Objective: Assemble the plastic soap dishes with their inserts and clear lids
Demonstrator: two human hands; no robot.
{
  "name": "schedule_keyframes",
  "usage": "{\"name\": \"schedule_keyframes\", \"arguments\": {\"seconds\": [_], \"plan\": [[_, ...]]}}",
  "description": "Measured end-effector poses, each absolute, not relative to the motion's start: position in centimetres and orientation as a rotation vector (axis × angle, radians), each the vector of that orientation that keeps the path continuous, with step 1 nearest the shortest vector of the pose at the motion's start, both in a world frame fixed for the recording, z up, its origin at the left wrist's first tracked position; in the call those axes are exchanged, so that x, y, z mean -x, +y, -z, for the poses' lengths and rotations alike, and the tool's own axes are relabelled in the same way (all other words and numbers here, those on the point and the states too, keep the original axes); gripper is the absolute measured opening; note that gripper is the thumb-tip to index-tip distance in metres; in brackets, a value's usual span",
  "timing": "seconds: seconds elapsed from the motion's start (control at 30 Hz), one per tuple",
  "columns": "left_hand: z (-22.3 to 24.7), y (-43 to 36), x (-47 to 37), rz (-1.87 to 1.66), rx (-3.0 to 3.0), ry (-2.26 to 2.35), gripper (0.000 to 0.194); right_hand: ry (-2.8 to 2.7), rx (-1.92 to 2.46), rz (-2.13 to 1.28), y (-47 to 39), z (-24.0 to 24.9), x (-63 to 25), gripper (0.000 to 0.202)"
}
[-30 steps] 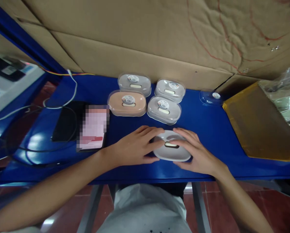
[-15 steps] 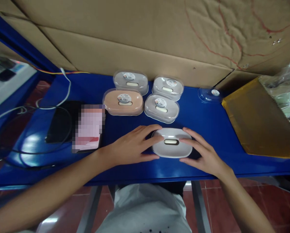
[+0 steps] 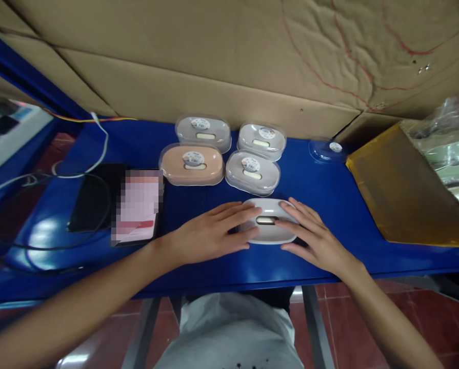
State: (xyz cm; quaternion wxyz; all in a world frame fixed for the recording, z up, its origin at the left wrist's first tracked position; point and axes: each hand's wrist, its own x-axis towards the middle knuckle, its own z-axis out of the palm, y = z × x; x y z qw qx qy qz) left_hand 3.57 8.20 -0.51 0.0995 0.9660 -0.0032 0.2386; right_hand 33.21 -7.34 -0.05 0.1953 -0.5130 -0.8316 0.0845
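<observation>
A pale grey oval soap dish point(image 3: 272, 234) with a slot in its middle lies on the blue table between my hands. The fingers of my left hand point(image 3: 214, 230) are stretched out and spread, some lying over the dish's left end. Likewise spread, my right hand point(image 3: 317, 236) rests its fingers on the right end, one fingertip close to the slot. Behind the dish are three grey boxes with clear lids point(image 3: 203, 134) point(image 3: 262, 141) point(image 3: 252, 172) and one peach box with a clear lid point(image 3: 193, 166), each bearing a round label.
A loose clear lid point(image 3: 323, 152) lies at the back right, beside a taped carton point(image 3: 394, 189) with plastic-wrapped things. On the left are a phone point(image 3: 139, 207) with a blurred screen, a black flat object point(image 3: 93, 200) and cables point(image 3: 105, 146). Brown cardboard point(image 3: 198, 61) lines the back.
My fingers have shifted from around the dish's ends to lie more over its top. The slot now looks darker around its white strip. The whole view has shifted slightly.
</observation>
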Motion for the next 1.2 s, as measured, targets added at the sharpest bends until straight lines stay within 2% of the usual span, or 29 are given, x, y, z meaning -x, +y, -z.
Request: {"name": "schedule_keyframes", "arguments": {"seconds": [0.13,0.27,0.5,0.63,1.03,1.13,1.2], "plan": [[0.7,8.4,-3.6,-0.735,-2.890,-0.031,0.017,-2.319,1.417,-0.188,-7.0,0.2,-33.3,0.050],[0.9,8.6,-3.7,-0.738,-2.889,-0.045,0.016,-2.323,1.407,-0.190,-7.0,0.5,-33.4,0.053],[0.4,8.2,-3.8,-0.760,-2.937,-0.078,0.011,-2.352,1.321,-0.011,-7.4,0.4,-32.8,0.075],[0.0,8.0,-3.9,-0.786,-2.963,-0.107,0.011,-2.362,1.332,0.003,-7.5,0.5,-32.3,0.080],[0.0,7.8,-3.8,-0.710,-3.086,-0.157,0.015,-2.470,1.309,0.023,-8.0,0.6,-31.3,0.076],[-0.1,7.7,-3.7,-0.714,-3.049,-0.143,0.011,-2.437,1.290,-0.018,-7.1,-0.2,-33.3,0.074],[-0.2,7.5,-3.7,-0.693,-3.023,-0.117,0.019,-2.322,1.403,0.014,-5.3,-0.9,-36.3,0.067]]}}
